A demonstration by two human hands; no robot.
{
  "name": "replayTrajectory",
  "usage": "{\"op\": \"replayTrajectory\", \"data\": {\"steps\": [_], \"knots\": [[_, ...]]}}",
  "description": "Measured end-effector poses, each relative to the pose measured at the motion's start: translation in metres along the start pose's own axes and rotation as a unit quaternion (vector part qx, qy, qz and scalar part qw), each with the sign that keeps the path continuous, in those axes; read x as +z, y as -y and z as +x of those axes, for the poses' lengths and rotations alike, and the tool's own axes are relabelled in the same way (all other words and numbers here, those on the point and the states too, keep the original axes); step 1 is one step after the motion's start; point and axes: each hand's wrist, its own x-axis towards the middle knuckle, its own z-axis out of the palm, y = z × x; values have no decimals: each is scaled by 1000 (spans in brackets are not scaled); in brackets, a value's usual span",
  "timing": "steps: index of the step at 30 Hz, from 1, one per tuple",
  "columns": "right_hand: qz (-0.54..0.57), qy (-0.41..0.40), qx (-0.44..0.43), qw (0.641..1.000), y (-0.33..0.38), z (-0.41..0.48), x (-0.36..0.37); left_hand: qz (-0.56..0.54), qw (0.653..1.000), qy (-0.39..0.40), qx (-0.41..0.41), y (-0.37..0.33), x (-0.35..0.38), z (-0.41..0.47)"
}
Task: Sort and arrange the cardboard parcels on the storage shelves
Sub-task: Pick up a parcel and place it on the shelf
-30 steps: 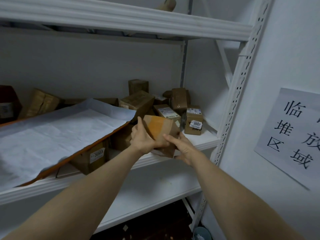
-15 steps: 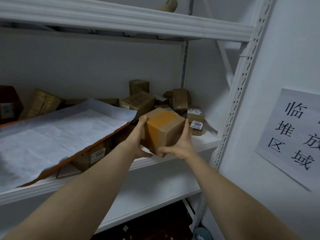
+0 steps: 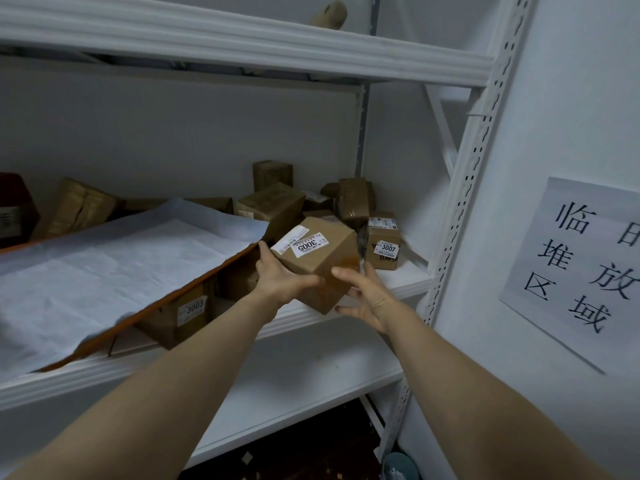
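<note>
A person's left hand grips a cardboard box from its left side, the thumb curled across the lower front face and the fingers hidden behind. The right hand meets the same box from the right with its fingers spread: the thumb tip lies on the right face and one finger reaches under the bottom corner (whether the palm touches the cardboard cannot be told). The box hangs tilted between the two hands, one corner pointing down, just in front of the edge of the middle shelf. The white label on its top face reads 3005, upside down. Just beyond the right hand, a smaller box marked 3007 stands upright on the shelf. Further back, beyond both hands, lies a loose heap of boxes, some tipped against one another. Left of the left hand, a white paper sheet on an orange board slopes over a box marked 3003. Well to the right of the right hand, a paper sign with large black characters is fixed to the wall. Above both hands runs the upper shelf.
</note>
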Motion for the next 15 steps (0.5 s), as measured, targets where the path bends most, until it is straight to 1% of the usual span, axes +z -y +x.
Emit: {"op": "replayTrajectory", "data": {"steps": [5,8,10,12,14,15], "knots": [[29,-40,18,999,1,-1,1,49,995,11,88,-2,4,-10],[27,-44,32,998,3,-2,1,73,990,12,117,-1,5,-13],[32,-46,30,998,4,-4,1,65,990,23,125,1,6,-13],[54,-62,9,997,3,-3,-1,60,990,56,111,2,6,-13],[46,-89,-18,995,3,-1,-4,43,992,100,62,3,1,-12],[22,-99,-30,994,4,-3,-4,6,992,120,23,1,-2,-12]]}}
